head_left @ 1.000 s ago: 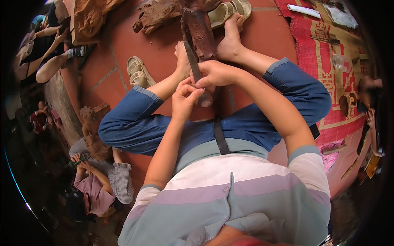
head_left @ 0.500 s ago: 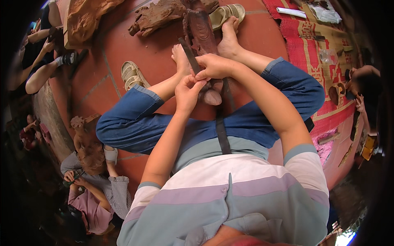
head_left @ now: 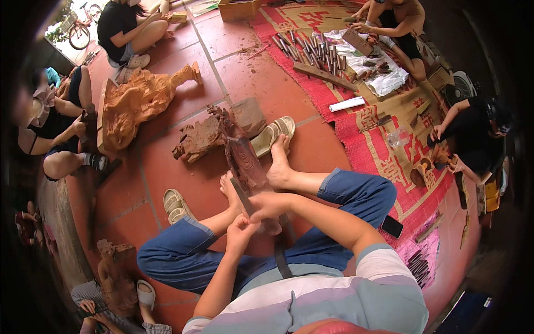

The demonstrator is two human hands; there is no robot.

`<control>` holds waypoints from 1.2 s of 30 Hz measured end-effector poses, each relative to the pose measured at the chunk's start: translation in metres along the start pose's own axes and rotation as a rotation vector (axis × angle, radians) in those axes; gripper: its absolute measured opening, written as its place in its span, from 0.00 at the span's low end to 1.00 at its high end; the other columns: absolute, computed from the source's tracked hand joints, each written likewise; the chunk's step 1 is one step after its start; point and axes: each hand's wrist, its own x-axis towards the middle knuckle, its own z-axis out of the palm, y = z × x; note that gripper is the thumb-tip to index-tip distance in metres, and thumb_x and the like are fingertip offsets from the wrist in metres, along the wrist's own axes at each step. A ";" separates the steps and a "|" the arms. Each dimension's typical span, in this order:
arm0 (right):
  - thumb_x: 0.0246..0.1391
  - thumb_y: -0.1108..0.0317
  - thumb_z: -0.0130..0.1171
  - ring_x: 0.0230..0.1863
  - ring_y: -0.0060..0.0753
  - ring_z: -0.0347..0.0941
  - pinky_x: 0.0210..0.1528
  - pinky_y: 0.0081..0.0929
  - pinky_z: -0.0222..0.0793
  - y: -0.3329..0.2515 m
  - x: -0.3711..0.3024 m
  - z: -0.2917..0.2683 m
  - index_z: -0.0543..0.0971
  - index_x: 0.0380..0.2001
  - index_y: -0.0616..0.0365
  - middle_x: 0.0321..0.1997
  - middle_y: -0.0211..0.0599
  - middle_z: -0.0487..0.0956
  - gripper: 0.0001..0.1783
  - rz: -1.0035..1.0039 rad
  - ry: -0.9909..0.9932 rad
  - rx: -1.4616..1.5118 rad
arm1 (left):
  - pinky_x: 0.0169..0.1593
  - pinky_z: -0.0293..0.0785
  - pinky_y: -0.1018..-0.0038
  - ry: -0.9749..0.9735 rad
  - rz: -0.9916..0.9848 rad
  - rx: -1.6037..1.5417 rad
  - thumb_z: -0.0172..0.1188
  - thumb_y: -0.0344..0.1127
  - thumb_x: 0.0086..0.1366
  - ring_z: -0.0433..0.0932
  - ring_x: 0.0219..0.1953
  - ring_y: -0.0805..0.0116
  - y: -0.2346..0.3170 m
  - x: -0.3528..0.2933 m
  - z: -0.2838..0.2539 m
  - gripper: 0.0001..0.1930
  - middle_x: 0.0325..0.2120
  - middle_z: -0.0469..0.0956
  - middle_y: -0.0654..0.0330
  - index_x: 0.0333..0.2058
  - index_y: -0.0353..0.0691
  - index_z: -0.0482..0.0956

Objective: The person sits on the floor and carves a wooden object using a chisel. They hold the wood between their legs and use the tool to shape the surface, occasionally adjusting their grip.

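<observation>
A reddish-brown carved wooden figure (head_left: 245,158) lies between my bare feet, its near end toward my lap. Over its near part, my right hand (head_left: 271,205) is closed around the lower end of a dark, flat strip (head_left: 241,196), whose kind I cannot make out. The strip points away from me, beside my left foot. Just below, my left hand (head_left: 240,231) is closed in a pinch, its fingertips meeting the right hand's fingers. What that pinch holds is hidden.
Beyond the figure lie a rough wood block (head_left: 194,136) and a sandal (head_left: 271,135). A larger carving (head_left: 147,106) is at far left. Chisels (head_left: 317,53) and a wooden bar (head_left: 325,76) rest on the red mat (head_left: 361,146). A phone (head_left: 392,226) lies by my right knee. Other people sit around.
The view has tilted up and shifted, bringing the mat's chisels and more people into sight. My hands stay together at the strip over the figure's near part.
</observation>
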 end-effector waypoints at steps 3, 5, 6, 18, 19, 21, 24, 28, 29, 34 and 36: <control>0.47 0.65 0.61 0.42 0.29 0.74 0.46 0.30 0.69 0.003 -0.011 0.003 0.76 0.41 0.56 0.38 0.35 0.79 0.16 -0.075 -0.045 0.081 | 0.40 0.70 0.81 -0.079 0.127 0.002 0.63 0.26 0.57 0.72 0.39 0.79 0.008 -0.011 0.016 0.05 0.38 0.73 0.66 0.30 0.39 0.74; 0.48 0.65 0.62 0.43 0.28 0.74 0.46 0.29 0.69 0.004 -0.010 -0.003 0.76 0.40 0.56 0.38 0.34 0.79 0.16 0.027 0.077 0.065 | 0.44 0.70 0.80 -0.094 -0.033 -0.145 0.63 0.27 0.57 0.72 0.43 0.77 0.001 0.003 -0.003 0.11 0.41 0.72 0.64 0.38 0.40 0.73; 0.49 0.65 0.61 0.43 0.27 0.73 0.46 0.28 0.68 0.010 -0.010 -0.003 0.76 0.39 0.56 0.38 0.33 0.79 0.14 0.041 0.127 0.057 | 0.47 0.69 0.78 -0.057 0.035 -0.113 0.63 0.28 0.57 0.71 0.45 0.75 -0.002 0.008 -0.004 0.15 0.42 0.72 0.63 0.43 0.40 0.71; 0.49 0.71 0.61 0.42 0.20 0.71 0.49 0.26 0.68 0.003 -0.048 0.002 0.78 0.35 0.58 0.38 0.28 0.79 0.09 0.000 0.195 0.363 | 0.57 0.61 0.66 0.020 0.253 0.336 0.68 0.38 0.51 0.67 0.55 0.58 -0.007 -0.001 0.011 0.13 0.53 0.69 0.53 0.34 0.40 0.78; 0.49 0.69 0.63 0.40 0.20 0.72 0.45 0.24 0.69 0.008 -0.046 0.007 0.78 0.37 0.58 0.36 0.27 0.78 0.11 -0.052 0.101 0.356 | 0.58 0.61 0.65 0.009 0.286 0.378 0.69 0.37 0.50 0.67 0.55 0.57 -0.007 -0.003 0.012 0.12 0.53 0.69 0.53 0.31 0.40 0.79; 0.48 0.69 0.63 0.38 0.20 0.72 0.44 0.24 0.69 0.001 -0.043 0.007 0.78 0.36 0.58 0.34 0.28 0.79 0.11 0.021 0.054 0.113 | 0.59 0.60 0.63 0.039 0.324 0.518 0.69 0.38 0.48 0.65 0.56 0.56 0.006 -0.012 0.019 0.11 0.53 0.69 0.53 0.28 0.40 0.79; 0.46 0.70 0.63 0.36 0.22 0.74 0.40 0.24 0.70 0.020 -0.016 -0.003 0.78 0.35 0.58 0.33 0.29 0.79 0.10 0.033 0.042 0.113 | 0.48 0.68 0.73 0.130 0.321 0.508 0.67 0.33 0.51 0.72 0.46 0.68 0.006 -0.003 0.019 0.09 0.48 0.73 0.57 0.23 0.36 0.76; 0.44 0.71 0.63 0.36 0.23 0.75 0.39 0.25 0.71 0.009 0.008 -0.016 0.77 0.37 0.59 0.34 0.31 0.79 0.13 0.237 0.052 0.268 | 0.34 0.67 0.85 0.172 0.230 0.246 0.62 0.27 0.58 0.71 0.34 0.83 -0.014 0.024 0.010 0.04 0.34 0.74 0.67 0.28 0.35 0.75; 0.44 0.71 0.63 0.36 0.24 0.75 0.39 0.25 0.71 0.004 0.007 -0.014 0.77 0.36 0.59 0.34 0.32 0.80 0.13 0.197 0.027 0.199 | 0.34 0.66 0.85 0.183 0.198 0.218 0.61 0.26 0.59 0.71 0.34 0.84 -0.015 0.022 0.011 0.03 0.33 0.74 0.69 0.30 0.35 0.75; 0.43 0.69 0.64 0.34 0.23 0.74 0.38 0.24 0.70 0.000 -0.004 -0.008 0.79 0.33 0.54 0.31 0.30 0.81 0.11 0.129 -0.170 0.023 | 0.47 0.68 0.80 0.133 0.413 0.556 0.65 0.31 0.55 0.71 0.45 0.75 -0.006 -0.011 0.023 0.07 0.44 0.70 0.62 0.29 0.36 0.77; 0.43 0.70 0.65 0.32 0.21 0.74 0.34 0.22 0.70 0.017 0.006 -0.013 0.79 0.31 0.56 0.29 0.27 0.80 0.09 0.105 -0.096 0.130 | 0.41 0.69 0.80 0.177 0.284 0.448 0.66 0.31 0.54 0.72 0.38 0.77 -0.008 0.004 0.022 0.08 0.40 0.72 0.63 0.25 0.36 0.77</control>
